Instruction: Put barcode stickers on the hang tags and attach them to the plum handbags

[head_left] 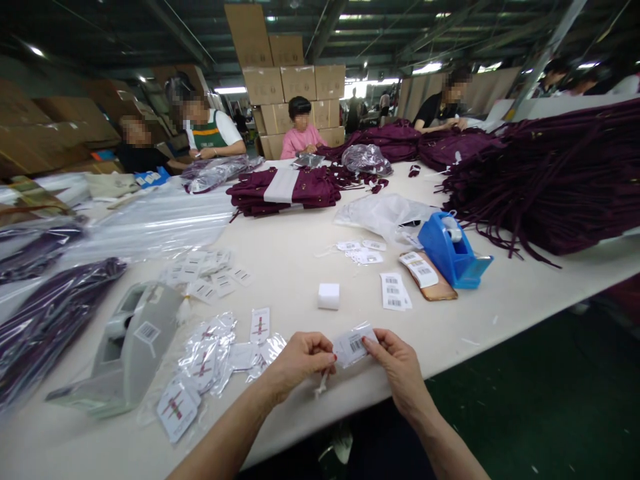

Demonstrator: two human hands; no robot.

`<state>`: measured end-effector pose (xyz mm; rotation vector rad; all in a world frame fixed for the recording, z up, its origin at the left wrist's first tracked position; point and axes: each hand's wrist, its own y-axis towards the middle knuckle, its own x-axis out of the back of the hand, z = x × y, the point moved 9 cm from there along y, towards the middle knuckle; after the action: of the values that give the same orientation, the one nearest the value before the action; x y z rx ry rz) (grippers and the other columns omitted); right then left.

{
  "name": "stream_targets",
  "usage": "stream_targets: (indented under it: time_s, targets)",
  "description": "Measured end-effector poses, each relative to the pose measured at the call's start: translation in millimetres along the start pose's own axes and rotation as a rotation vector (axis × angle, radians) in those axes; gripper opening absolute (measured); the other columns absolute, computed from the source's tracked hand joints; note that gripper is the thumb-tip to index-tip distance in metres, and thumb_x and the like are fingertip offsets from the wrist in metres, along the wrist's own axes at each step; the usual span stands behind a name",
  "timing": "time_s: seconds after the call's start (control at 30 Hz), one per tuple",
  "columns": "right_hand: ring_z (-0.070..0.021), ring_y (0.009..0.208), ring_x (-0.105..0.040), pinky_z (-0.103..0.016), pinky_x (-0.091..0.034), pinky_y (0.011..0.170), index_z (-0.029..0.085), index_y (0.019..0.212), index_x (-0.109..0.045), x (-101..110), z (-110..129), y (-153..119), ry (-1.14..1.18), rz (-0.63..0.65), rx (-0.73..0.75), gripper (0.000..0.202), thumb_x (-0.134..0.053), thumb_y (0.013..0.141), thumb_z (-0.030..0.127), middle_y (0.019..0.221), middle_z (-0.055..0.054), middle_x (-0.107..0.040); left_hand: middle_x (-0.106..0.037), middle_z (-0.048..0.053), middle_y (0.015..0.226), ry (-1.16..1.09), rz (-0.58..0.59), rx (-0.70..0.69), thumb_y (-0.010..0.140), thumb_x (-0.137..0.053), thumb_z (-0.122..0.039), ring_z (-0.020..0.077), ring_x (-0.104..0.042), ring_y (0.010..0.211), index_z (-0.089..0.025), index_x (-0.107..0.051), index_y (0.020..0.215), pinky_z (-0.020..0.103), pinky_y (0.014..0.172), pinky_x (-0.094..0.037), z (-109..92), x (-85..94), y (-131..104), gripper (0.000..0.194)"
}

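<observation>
You have the barcoded tag (355, 343) raised above the near edge of the table (280, 267), slung between both hands, in what looks like a clear sleeve. Your right hand (397, 363) pinches its right end, thumb on the printed face. Your left hand (306, 357) has thumb and fingertips pressed together at its left end. A white cord (321, 383) dangles just below those left fingers; whether it is caught in the same pinch, I can't fairly tell from here.

Handle the tag by its ends and borders, so the barcode stays flat and readable. Your right thumb sits close to the bars, so ease it toward the edge if you need them uncovered. Hold the film lightly taut; it probably creases if squeezed. Mind that the cord doesn't snag or fold under the tag. Work clear of the small white roll (329, 296) just beyond your hands and the sleeved cards (205, 357) to your left.
</observation>
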<state>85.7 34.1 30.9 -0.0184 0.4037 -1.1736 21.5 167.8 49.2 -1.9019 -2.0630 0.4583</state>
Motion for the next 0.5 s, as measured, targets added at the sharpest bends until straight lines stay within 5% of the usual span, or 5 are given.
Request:
stream_targets:
  time_s: [0.3, 0.5]
  targets:
    - [-0.016, 0.066, -0.057, -0.026, -0.046, 0.063, 0.016, 0.095, -0.063, 7, -3, -7, -0.153, -0.117, 0.091, 0.039, -0.065, 0.069, 0.046, 0.073, -0.002, -0.066, -0.055, 0.0, 0.047, -0.078, -0.089, 0.012, 0.057, -0.062, -0.042, 0.0088, -0.046, 0.042, -0.014, -0.052, 0.057, 0.023, 0.047, -0.036, 15, -10.7, 12, 0.03]
    - [-0.0137, 0.056, -0.057, -0.024, -0.046, 0.051, 0.016, 0.083, -0.059, 8, -9, -8, -0.072, -0.143, 0.055, 0.036, -0.07, 0.064, 0.045, 0.065, -0.001, -0.065, -0.057, -0.001, 0.053, -0.069, -0.107, 0.004, 0.056, -0.063, -0.039, 0.0095, -0.049, 0.049, -0.016, -0.048, 0.063, 0.021, 0.049, -0.033, 17, -21.1, 12, 0.029]
